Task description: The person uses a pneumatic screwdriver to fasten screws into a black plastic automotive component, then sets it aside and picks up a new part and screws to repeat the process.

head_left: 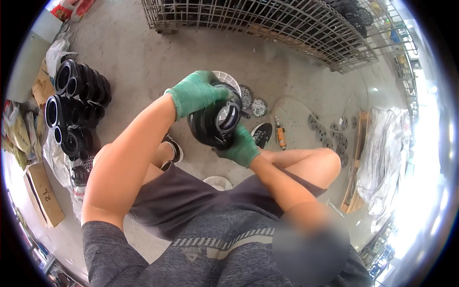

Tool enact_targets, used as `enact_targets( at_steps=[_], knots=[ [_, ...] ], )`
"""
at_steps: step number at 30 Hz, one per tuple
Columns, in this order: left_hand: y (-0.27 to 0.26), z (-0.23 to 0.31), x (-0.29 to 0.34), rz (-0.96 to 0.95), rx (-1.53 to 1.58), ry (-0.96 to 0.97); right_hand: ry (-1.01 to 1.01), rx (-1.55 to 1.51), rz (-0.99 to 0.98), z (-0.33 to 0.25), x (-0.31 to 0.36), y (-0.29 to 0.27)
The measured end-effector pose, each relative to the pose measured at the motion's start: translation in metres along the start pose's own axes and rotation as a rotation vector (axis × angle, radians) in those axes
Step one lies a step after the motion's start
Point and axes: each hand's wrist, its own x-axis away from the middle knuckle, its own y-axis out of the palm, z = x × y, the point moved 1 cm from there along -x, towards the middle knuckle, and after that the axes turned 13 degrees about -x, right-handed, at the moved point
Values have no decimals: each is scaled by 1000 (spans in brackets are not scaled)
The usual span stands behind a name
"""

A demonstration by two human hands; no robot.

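Between my knees I hold a black plastic housing (205, 125) with a round opening; a pale grey inside shows through the opening. My left hand (197, 93), in a green glove, is closed on its upper left side. The right hand (243, 148), gloved in green too, grips it from below on the right; some fingers are hidden behind it. Just beyond the housing a white ribbed round piece (228, 78) is partly covered. Beside that lie two perforated grey discs, the nearer one (258, 107) by my shoe. An orange power tool (281, 137) rests on the floor farther right.
Stacks of similar black housings (79, 110) stand at my left, near a cardboard box (44, 195). A wire mesh cage (267, 28) spans the far side. Several small dark discs (340, 139) lie to the right, before a wooden pallet (355, 191) and silvery sheeting (382, 158).
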Motion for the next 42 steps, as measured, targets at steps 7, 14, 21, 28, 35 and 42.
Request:
enact_targets(
  at_steps=[7,14,21,28,35,42],
  knots=[
    [-31,1,-11,384,-525,236,-251,559,488,-7,8,47],
    [-40,15,7,362,-702,161,-14,790,695,-17,-33,30],
    [-47,23,9,346,-675,168,11,1170,710,-10,-45,44],
    [-46,21,9,318,-687,186,-21,983,756,0,-44,39],
    [-44,16,11,281,-718,161,-101,896,751,5,-42,39],
    [-37,8,6,252,-752,170,-205,821,636,26,-47,24]
  ],
)
